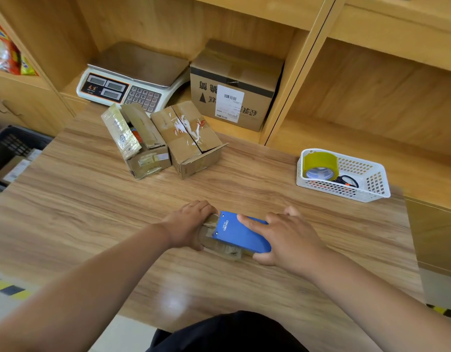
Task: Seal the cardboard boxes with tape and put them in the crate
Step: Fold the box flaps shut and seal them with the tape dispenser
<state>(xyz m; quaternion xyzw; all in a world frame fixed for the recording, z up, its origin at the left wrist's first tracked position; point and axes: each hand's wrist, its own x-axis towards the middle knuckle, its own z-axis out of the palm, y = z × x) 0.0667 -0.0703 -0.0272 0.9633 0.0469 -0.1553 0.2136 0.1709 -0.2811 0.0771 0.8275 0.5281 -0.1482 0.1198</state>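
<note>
A small cardboard box [220, 247], shiny with clear tape, lies on the wooden table [92, 212] near its front edge. My left hand [188, 226] grips the box's left end. A blue tape dispenser [240, 235] sits on top of the box. My right hand [290, 237] holds it, index finger along the top and thumb at its near side. Two more cardboard boxes stand further back: one [145, 153] with raised flaps, one [191, 141] with torn tape and a loose end flap. The dark crate [12, 148] is off the table's left edge, with parcels in it.
A white basket [371, 184] at the right holds a yellow tape roll [320, 165] and scissors [348, 180]. On the shelf behind stand a weighing scale [128, 80] and a large labelled carton [234, 90]. Wooden shelving rises behind the table.
</note>
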